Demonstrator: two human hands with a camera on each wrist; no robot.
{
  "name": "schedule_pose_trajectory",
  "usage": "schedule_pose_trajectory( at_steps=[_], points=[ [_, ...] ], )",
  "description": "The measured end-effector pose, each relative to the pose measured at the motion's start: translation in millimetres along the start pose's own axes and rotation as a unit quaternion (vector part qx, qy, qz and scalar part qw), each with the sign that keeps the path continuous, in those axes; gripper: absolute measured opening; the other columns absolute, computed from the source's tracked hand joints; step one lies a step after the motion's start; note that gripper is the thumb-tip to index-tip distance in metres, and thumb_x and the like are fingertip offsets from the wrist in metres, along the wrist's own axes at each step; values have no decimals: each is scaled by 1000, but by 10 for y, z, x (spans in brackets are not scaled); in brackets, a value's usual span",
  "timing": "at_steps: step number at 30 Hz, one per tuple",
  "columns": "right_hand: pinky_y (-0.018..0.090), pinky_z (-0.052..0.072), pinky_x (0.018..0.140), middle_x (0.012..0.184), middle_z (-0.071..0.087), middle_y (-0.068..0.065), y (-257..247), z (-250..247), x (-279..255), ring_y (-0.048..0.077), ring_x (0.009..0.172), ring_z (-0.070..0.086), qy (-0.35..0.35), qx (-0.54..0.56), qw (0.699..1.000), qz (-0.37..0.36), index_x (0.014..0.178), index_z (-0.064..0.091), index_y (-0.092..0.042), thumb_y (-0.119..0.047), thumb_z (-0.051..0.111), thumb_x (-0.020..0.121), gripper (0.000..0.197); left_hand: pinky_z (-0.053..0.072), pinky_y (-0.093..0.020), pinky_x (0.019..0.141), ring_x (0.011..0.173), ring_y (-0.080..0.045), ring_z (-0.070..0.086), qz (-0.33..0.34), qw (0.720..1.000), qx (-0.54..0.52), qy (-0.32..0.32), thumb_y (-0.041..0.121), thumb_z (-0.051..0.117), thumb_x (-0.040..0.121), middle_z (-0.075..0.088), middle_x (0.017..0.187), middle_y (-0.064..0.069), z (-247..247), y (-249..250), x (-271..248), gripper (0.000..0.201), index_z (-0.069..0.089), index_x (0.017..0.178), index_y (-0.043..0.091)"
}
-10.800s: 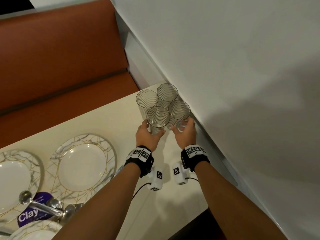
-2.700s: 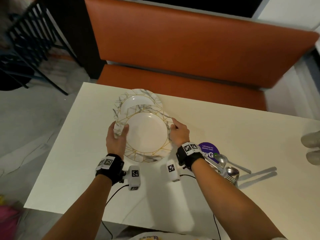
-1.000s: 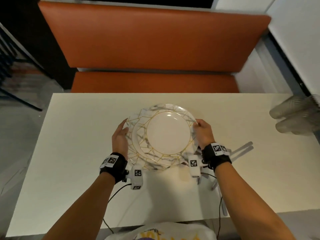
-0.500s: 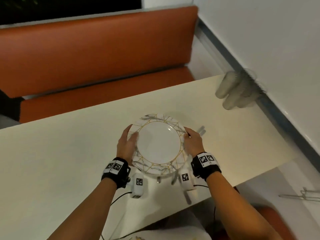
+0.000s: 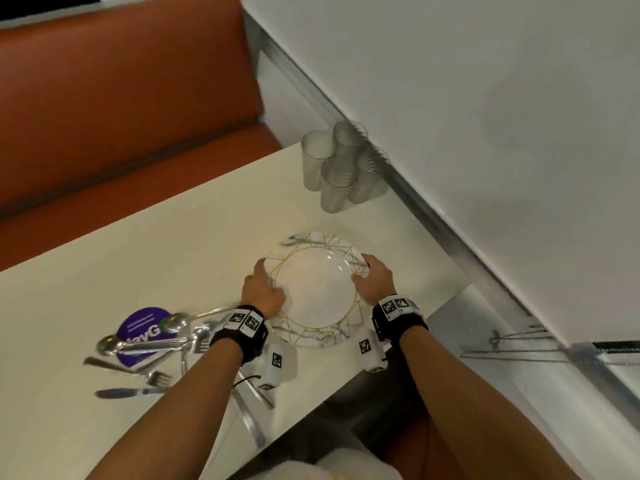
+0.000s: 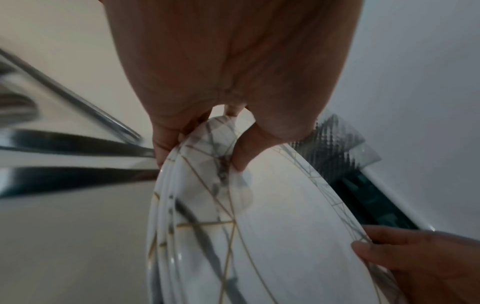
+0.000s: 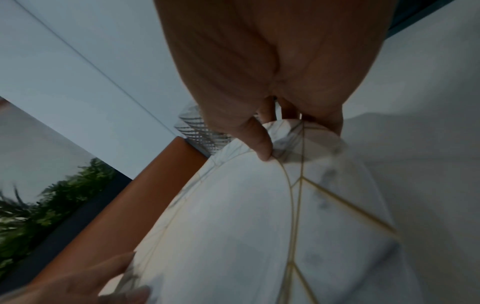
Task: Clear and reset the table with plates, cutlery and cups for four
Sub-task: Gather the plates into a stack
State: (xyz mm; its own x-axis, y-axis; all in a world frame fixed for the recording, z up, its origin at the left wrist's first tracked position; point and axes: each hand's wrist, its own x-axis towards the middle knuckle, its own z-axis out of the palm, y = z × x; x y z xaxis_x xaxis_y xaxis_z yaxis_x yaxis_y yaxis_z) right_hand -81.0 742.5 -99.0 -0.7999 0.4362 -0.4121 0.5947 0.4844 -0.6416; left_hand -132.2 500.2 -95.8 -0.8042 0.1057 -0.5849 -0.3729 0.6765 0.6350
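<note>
A stack of marble-patterned plates with gold lines [image 5: 317, 289] is held over the right end of the cream table [image 5: 121, 258]. My left hand [image 5: 263, 289] grips its left rim, thumb on top [image 6: 244, 152], fingers underneath. On the opposite rim my right hand [image 5: 372, 280] grips the same way, thumb on the upper face [image 7: 259, 144]. Several ribbed clear cups [image 5: 341, 169] stand clustered at the far right corner, by the wall. A heap of spoons, forks and knives [image 5: 156, 344] lies left of my left forearm.
A purple round sticker [image 5: 138, 332] lies under the cutlery. An orange bench [image 5: 121, 109] runs along the table's far side. A white wall with a metal sill [image 5: 433, 216] borders the right edge. The table's near right corner [image 5: 460, 282] is close to the plates.
The plate stack, held by both hands, has travelled right along the table toward the wall end. The cups now stand just beyond it, and the cutlery heap lies to my left.
</note>
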Motion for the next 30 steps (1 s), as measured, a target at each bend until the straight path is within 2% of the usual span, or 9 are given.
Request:
schedule_pose_trajectory(
  at_steps=[3, 7, 11, 13, 15, 20, 22, 25, 30],
  points=[
    [36, 45, 103, 131, 62, 17, 173, -119, 188, 33, 122, 57, 5, -1, 1000, 5, 139, 54, -7, -5, 66, 88, 53, 43, -42, 104, 126, -39, 49, -8, 1000, 17, 8, 8, 56, 95, 40, 143, -23, 248, 205, 97, 78, 17, 162, 19],
    [35, 44, 105, 132, 60, 20, 295, -263, 410, 35, 124, 55, 25, 11, 1000, 1, 141, 53, -4, -1, 65, 87, 56, 48, -44, 100, 121, -41, 52, -8, 999, 35, 32, 11, 55, 95, 36, 141, -20, 483, 415, 241, 73, 21, 159, 21],
    [33, 44, 100, 127, 63, 19, 384, -442, 599, 36, 122, 55, 51, 12, 999, -2, 139, 54, -5, 2, 63, 86, 54, 38, -52, 113, 138, -43, 39, -4, 996, 74, 41, 19, 64, 93, 39, 147, -21, 654, 597, 343, 78, 22, 160, 19],
    [32, 45, 95, 121, 66, 18, 426, -513, 688, 37, 119, 55, 59, 1, 998, -8, 138, 56, -6, 0, 64, 86, 53, 39, -49, 113, 140, -40, 38, 4, 998, 47, 47, 17, 66, 93, 37, 150, -20, 722, 685, 383, 78, 24, 160, 18],
    [34, 47, 98, 124, 67, 17, 446, -576, 751, 36, 120, 57, 64, 9, 998, -7, 138, 56, -7, -1, 67, 86, 53, 40, -46, 113, 139, -37, 39, 13, 998, 20, 62, 13, 68, 93, 34, 152, -18, 767, 738, 413, 78, 27, 159, 15],
    [40, 43, 106, 131, 56, 17, 511, -643, 766, 34, 125, 50, 71, 13, 997, 6, 140, 51, -8, -10, 67, 88, 54, 36, -42, 115, 138, -37, 39, 13, 998, 1, 68, 9, 67, 91, 28, 153, -20, 822, 730, 360, 75, 30, 156, 7],
    [41, 44, 105, 131, 53, 16, 556, -653, 746, 32, 125, 48, 75, 12, 997, 15, 139, 51, -8, -11, 67, 86, 55, 37, -45, 115, 138, -41, 37, 12, 996, 26, 81, 9, 66, 88, 29, 151, -23, 856, 701, 331, 76, 30, 155, 5],
    [35, 46, 99, 128, 51, 14, 611, -635, 695, 31, 121, 49, 75, 14, 997, 26, 136, 52, -9, -11, 67, 85, 53, 41, -48, 112, 133, -43, 40, 6, 994, 49, 96, 9, 68, 84, 34, 146, -24, 872, 634, 303, 75, 35, 151, 3],
    [26, 41, 91, 124, 54, 13, 628, -669, 696, 28, 117, 53, 73, 30, 996, 27, 132, 56, -8, -10, 68, 87, 47, 41, -44, 111, 132, -41, 44, -7, 995, 45, 87, 10, 72, 87, 35, 147, -23, 860, 654, 332, 70, 38, 148, 0]
  ],
)
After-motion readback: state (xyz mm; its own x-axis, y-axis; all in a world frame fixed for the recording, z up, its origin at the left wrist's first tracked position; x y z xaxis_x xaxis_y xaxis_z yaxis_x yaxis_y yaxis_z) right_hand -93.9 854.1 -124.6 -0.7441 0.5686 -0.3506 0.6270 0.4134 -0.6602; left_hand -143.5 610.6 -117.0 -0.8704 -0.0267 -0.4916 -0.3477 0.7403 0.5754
